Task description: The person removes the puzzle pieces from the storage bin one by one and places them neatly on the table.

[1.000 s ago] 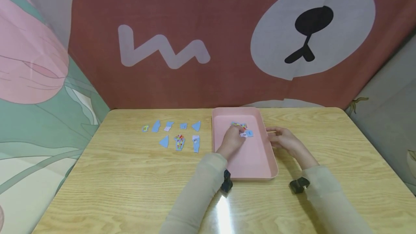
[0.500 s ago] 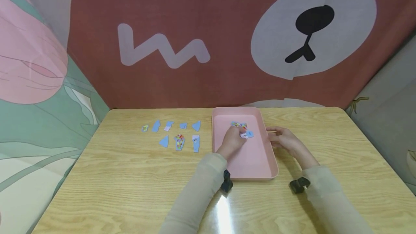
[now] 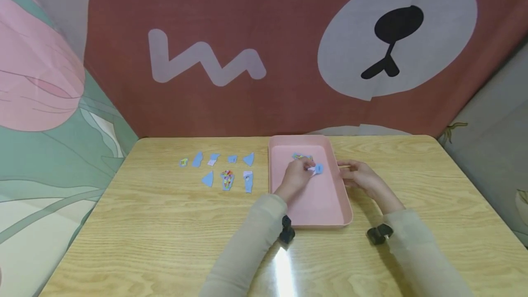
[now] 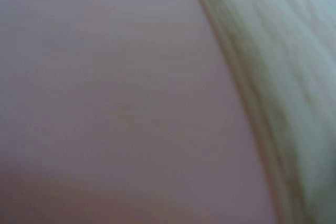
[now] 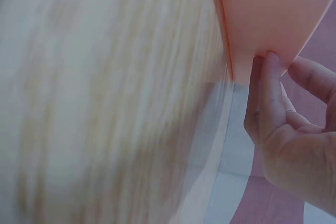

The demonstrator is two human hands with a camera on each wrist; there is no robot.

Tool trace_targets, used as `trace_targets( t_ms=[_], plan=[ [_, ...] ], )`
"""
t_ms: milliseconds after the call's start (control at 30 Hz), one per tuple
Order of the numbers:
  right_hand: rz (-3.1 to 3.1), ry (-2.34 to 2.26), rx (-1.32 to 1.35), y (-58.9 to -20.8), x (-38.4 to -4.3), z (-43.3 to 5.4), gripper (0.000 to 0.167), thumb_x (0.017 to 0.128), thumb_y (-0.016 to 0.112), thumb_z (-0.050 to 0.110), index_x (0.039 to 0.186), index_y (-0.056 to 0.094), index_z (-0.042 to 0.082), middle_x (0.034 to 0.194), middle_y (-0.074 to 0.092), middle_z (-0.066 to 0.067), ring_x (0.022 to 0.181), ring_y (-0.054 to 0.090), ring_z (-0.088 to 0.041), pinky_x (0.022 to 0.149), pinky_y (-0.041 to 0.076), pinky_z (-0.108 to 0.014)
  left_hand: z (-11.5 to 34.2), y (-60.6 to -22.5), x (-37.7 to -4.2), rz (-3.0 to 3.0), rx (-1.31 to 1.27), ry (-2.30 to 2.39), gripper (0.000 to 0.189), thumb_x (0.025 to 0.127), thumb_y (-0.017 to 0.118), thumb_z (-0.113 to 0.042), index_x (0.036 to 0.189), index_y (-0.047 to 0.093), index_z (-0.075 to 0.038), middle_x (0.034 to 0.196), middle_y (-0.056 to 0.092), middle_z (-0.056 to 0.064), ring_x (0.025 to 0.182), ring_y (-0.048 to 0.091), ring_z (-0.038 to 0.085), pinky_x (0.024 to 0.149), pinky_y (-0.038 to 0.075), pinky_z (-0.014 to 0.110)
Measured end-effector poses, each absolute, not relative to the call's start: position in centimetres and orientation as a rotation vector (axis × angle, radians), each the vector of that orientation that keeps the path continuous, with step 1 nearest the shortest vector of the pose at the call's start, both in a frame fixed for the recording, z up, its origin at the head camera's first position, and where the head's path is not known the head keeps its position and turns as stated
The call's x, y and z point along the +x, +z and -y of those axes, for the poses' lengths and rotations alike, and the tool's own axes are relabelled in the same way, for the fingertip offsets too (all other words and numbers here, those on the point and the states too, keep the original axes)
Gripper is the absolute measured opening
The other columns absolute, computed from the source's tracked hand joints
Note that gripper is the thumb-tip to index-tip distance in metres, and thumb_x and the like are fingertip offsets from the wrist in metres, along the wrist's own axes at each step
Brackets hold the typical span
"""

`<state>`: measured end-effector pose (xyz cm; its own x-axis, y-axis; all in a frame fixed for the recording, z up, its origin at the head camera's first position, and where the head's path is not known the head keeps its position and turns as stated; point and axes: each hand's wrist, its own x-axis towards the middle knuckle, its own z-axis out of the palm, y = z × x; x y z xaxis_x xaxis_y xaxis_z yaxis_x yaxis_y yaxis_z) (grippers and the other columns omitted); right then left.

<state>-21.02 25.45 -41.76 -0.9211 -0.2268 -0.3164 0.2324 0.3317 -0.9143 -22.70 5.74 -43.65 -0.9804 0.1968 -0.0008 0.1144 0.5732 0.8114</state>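
Note:
Inside the pink tray (image 3: 319,207), my left hand (image 3: 295,178) pinches a small flat blue-and-white cutout piece (image 3: 318,168) that sticks out past its fingertips. A multicoloured flat piece (image 3: 300,156) lies just beyond that hand, partly covered by it. On the tray's right side, my right hand (image 3: 364,179) touches the outer wall with its fingertips. In the right wrist view, the fingers (image 5: 271,90) lean loosely against the pink wall (image 5: 273,14), one at its edge. The left wrist view is blurred; only the pink tray surface (image 4: 126,93) and wood show, without the fingers.
Left of the tray, several flat cutout pieces lie in two rows on the wooden table (image 3: 144,223). They include a blue triangle (image 3: 208,179), a multicoloured piece (image 3: 227,180) and a blue-and-white strip (image 3: 248,181). A printed cloth (image 3: 288,104) hangs behind the table.
My left fingers have shifted slightly right, and the blue-and-white piece has moved a little to the right with them. The right hand stays at the tray wall.

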Motion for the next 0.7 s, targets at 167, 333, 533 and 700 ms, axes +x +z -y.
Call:
trace_targets(
  t_ms=[167,333,533,700],
  plan=[
    [-2.226,-1.602,-0.005,-41.7,-21.1,-25.4,0.055,0.097,0.050,0.009,0.142,0.028,-0.013,0.124,0.052,-0.022,0.091,0.061,0.001,0.083,0.055,-0.018,-5.6,-43.2,-22.5,-2.631,0.276,1.506,0.024,0.088,0.062,-0.001,0.110,0.068,-0.007,0.104,0.069,0.008,0.094,0.062,0.017,0.076,0.051,0.019],
    [-2.238,-1.596,0.004,-41.6,-21.1,-25.4,0.054,0.097,0.050,0.009,0.141,0.029,-0.013,0.122,0.053,-0.021,0.090,0.061,0.000,0.082,0.055,-0.018,-5.2,-42.4,-22.0,-2.587,0.306,1.519,0.030,0.090,0.060,-0.004,0.119,0.066,-0.011,0.106,0.066,0.008,0.091,0.061,0.015,0.072,0.049,0.017],
    [-2.227,-1.612,-0.008,-41.5,-20.8,-25.4,0.054,0.097,0.049,0.008,0.141,0.028,-0.015,0.124,0.052,-0.024,0.092,0.062,-0.003,0.083,0.055,-0.019,-4.1,-41.0,-21.3,-2.495,0.292,1.588,0.032,0.092,0.058,-0.004,0.123,0.063,-0.011,0.107,0.061,0.010,0.082,0.061,0.014,0.065,0.051,0.018],
    [-2.212,-1.631,-0.034,-41.5,-20.7,-25.5,0.054,0.098,0.048,0.008,0.141,0.026,-0.016,0.120,0.053,-0.020,0.091,0.063,-0.002,0.082,0.055,-0.019,-2.9,-40.0,-21.0,-2.361,0.229,1.736,0.032,0.092,0.058,-0.003,0.124,0.059,-0.006,0.107,0.059,0.013,0.084,0.066,0.021,0.069,0.058,0.025]
  ],
)
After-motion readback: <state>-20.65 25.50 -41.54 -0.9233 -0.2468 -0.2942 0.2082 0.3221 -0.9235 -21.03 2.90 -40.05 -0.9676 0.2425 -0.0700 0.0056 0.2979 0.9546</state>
